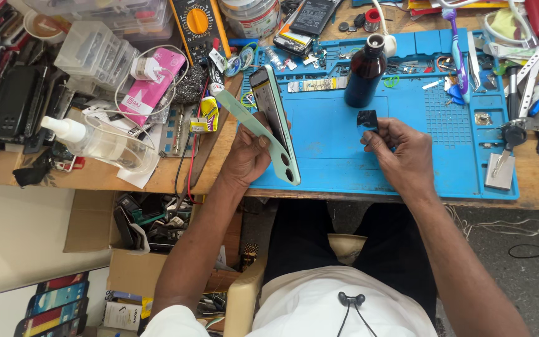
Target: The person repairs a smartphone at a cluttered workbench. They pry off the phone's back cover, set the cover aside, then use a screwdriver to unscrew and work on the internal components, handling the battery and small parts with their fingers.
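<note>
My left hand [249, 153] grips a pale green smartphone [269, 118], held on its edge with the camera end toward me, over the left side of the blue work mat [338, 162]. The phone's green back cover [244, 115] is lifted away from the body at the far end. My right hand [400, 150] pinches a small black square piece [367, 120] above the mat's middle. A dark brown bottle [365, 72] stands upright just beyond that piece.
A wooden bench holds clutter: a yellow multimeter [198, 25], a clear squeeze bottle [95, 140], a pink box [151, 84], tweezers and tools [469, 56] at the mat's right, a metal block [500, 170]. A cardboard box [138, 237] of parts sits below left.
</note>
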